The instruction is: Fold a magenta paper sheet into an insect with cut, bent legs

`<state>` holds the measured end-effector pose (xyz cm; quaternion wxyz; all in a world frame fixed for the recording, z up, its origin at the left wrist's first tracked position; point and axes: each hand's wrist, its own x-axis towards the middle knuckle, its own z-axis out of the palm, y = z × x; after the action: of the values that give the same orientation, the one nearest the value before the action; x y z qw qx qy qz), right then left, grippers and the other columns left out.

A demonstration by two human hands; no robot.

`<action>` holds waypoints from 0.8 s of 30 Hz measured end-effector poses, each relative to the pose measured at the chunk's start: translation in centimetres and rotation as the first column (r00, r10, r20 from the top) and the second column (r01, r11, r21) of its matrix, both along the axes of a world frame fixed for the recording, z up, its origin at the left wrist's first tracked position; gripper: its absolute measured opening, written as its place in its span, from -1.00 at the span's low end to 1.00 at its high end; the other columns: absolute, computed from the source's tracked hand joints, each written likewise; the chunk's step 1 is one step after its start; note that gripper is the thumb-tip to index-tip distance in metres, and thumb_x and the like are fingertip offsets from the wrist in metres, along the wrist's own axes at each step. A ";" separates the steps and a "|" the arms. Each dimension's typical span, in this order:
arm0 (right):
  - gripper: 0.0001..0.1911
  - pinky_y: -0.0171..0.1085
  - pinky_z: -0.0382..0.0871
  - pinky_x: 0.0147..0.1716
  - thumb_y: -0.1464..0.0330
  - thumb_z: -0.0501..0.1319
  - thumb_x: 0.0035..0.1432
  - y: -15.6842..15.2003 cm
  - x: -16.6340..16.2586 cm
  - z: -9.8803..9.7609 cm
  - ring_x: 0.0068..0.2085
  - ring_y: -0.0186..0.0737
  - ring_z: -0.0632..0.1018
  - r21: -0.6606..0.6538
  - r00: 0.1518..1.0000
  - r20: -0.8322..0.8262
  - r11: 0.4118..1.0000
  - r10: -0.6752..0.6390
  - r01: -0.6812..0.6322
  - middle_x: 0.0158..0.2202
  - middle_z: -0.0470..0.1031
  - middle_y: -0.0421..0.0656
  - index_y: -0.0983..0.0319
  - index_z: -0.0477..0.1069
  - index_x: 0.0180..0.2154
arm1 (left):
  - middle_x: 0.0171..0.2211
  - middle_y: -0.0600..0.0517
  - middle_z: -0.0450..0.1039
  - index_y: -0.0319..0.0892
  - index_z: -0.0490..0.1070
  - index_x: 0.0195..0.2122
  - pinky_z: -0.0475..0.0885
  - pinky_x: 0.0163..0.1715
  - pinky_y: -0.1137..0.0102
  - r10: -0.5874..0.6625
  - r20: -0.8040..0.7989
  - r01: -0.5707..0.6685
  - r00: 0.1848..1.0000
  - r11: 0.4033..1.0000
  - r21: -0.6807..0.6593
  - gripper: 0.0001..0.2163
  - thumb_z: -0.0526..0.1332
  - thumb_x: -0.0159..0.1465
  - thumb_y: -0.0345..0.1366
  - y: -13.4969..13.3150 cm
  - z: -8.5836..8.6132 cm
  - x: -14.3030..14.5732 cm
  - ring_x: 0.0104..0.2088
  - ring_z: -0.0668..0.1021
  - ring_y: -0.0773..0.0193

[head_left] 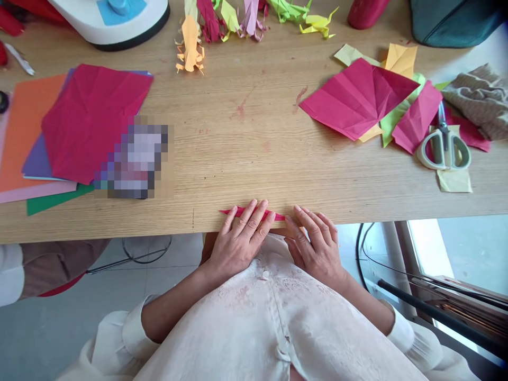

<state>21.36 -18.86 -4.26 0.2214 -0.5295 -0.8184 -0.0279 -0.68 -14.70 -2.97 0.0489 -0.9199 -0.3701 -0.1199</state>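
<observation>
hands: left hand (238, 241) is laid flat, fingers stretched out and pressed on folded pink paper strip (279, 216), nothing clenched | right hand (316, 246) is laid flat, fingers released, tips at strip's right end | strip: pinned at near edge of wooden table (254, 153) | rest: scissors (443, 149) far right, coloured sheets (85, 124) stacked far left

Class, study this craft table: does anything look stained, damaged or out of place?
Yes. The wooden table has reddish smears near its middle, like stains. At the right, scissors lie on a jumble of creased paper scraps. Nothing is spilled.
</observation>
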 end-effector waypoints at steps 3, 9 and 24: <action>-0.44 0.02 0.21 0.26 0.34 0.27 0.29 0.1 -0.1 -0.1 0.27 0.03 0.40 -0.006 1.000 -0.001 1.000 -0.010 0.010 0.28 0.38 0.11 0.23 0.26 0.28 | 0.36 -0.17 0.21 -0.24 0.18 0.37 -0.09 0.41 0.05 -0.006 -0.020 0.006 1.000 1.000 -0.001 -0.50 0.11 0.43 -0.28 0.0 -0.1 -0.1 0.36 0.29 -0.02; -0.48 0.02 0.24 0.23 0.38 0.29 0.26 0.4 0.3 -0.5 0.25 0.02 0.43 0.048 1.000 -0.004 0.999 0.026 -0.026 0.26 0.39 0.12 0.23 0.32 0.23 | 0.37 -0.09 0.20 -0.21 0.22 0.36 -0.10 0.42 0.07 -0.016 -0.009 0.017 1.000 0.999 0.036 -0.54 0.08 0.44 -0.31 0.0 -0.3 -0.3 0.34 0.32 0.01; -0.76 -0.11 0.39 0.05 0.52 0.31 0.20 1.9 -0.8 1.4 -0.11 -0.22 0.56 0.270 0.945 -0.139 0.930 0.294 -0.250 -0.07 0.61 -0.14 0.13 0.52 -0.13 | 0.08 -0.07 0.57 -0.15 0.45 0.12 0.33 0.19 0.12 -0.169 0.354 0.110 0.920 0.977 0.181 -0.70 0.13 0.40 -0.44 1.1 -1.8 -2.0 0.23 0.48 0.07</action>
<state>20.51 -17.00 -2.82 0.3596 -0.3791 -0.8511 -0.0518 -2.63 -13.58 -4.79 0.0426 -0.8986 -0.2953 -0.3217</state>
